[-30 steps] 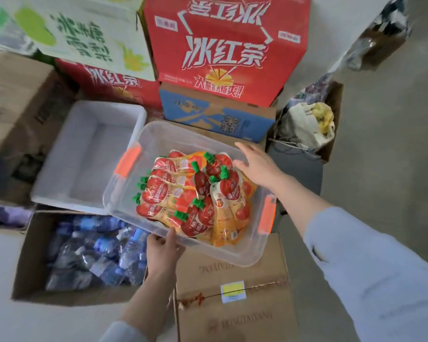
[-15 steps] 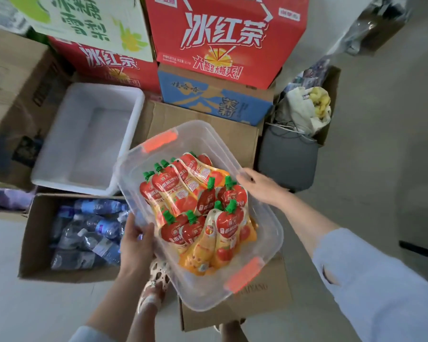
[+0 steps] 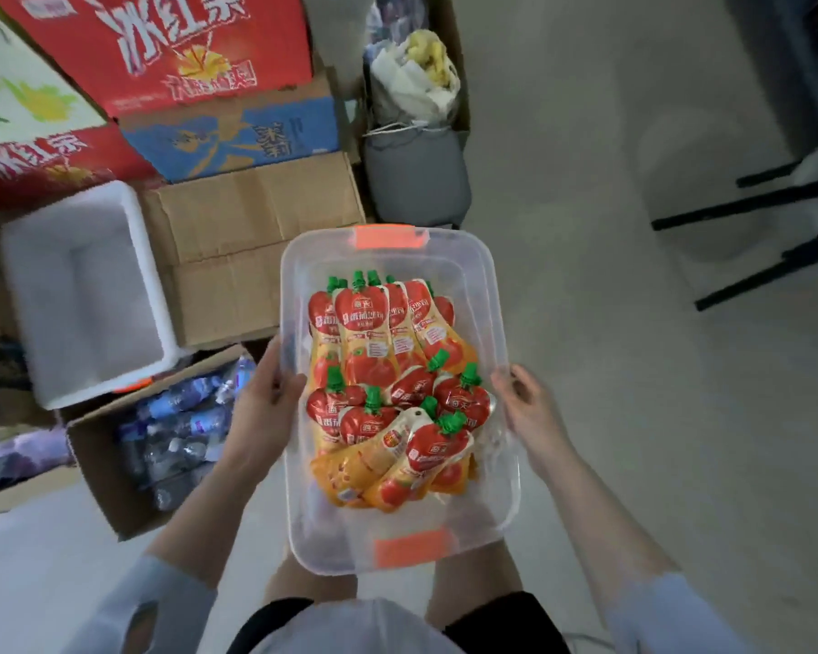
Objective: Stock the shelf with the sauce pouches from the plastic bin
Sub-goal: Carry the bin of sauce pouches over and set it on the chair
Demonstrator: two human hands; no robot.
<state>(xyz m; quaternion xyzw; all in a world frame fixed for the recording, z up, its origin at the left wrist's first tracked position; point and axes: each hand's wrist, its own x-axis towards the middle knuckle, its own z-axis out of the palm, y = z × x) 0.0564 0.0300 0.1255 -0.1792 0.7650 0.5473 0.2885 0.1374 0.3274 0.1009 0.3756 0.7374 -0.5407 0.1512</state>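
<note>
A clear plastic bin (image 3: 468, 257) with orange latches is held in the air in front of me, lengthwise. Several red and orange sauce pouches (image 3: 374, 351) with green caps lie piled inside it. My left hand (image 3: 265, 408) grips the bin's left long side. My right hand (image 3: 527, 413) grips its right long side. No shelf is in view.
Stacked drink cartons (image 3: 171, 54) and a flat cardboard box (image 3: 237, 238) stand to the left. A white foam box (image 3: 81, 295) and an open carton of water bottles (image 3: 161, 431) sit beside them. A grey bag (image 3: 416, 167) stands ahead. Black metal legs (image 3: 752, 228) cross the floor at right.
The bin came up off the cardboard box, turned lengthwise and swung right over the open floor. Both hands shifted to grip its long sides.
</note>
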